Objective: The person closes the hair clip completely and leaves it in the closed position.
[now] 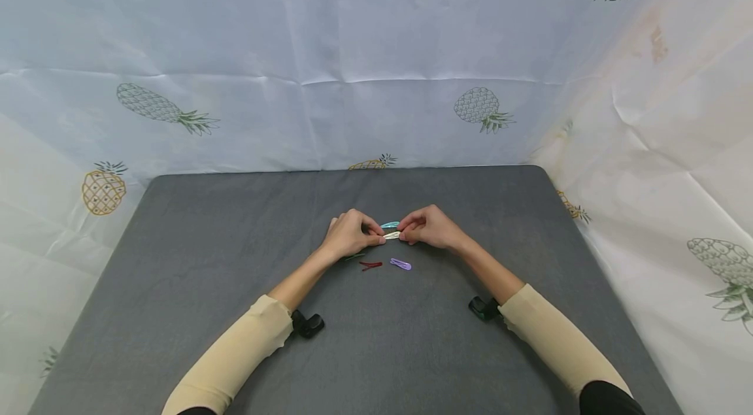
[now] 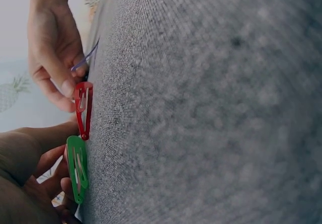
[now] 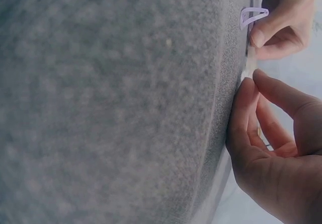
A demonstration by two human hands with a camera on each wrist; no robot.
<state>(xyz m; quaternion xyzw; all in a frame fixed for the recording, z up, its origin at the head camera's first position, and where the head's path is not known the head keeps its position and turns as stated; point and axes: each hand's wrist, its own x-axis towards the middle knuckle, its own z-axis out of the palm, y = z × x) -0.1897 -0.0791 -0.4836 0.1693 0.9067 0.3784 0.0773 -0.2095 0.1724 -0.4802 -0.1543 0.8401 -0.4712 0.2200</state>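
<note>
Between the two hands, over the far middle of the table, lies a pale yellow snap hair clip [image 1: 392, 236]. My left hand [image 1: 351, 234] pinches its left end between thumb and fingers. At its right end, thumb and fingertips of my right hand [image 1: 431, 227] pinch it too; the right wrist view shows the clip [image 3: 250, 65] as a pale blur between the hands. Just behind it is a teal hair clip [image 1: 390, 225], its ends partly hidden by the fingers. Nearer the body lie a red clip [image 1: 370, 265] and a purple clip [image 1: 401, 264].
A green clip [image 2: 77, 168] lies beside the left wrist, mostly covered in the head view. The grey cloth-covered table [image 1: 388, 349] meets a white pineapple-print curtain [image 1: 376, 121] at its back edge. Black wrist cameras [image 1: 308, 323] hang below both forearms.
</note>
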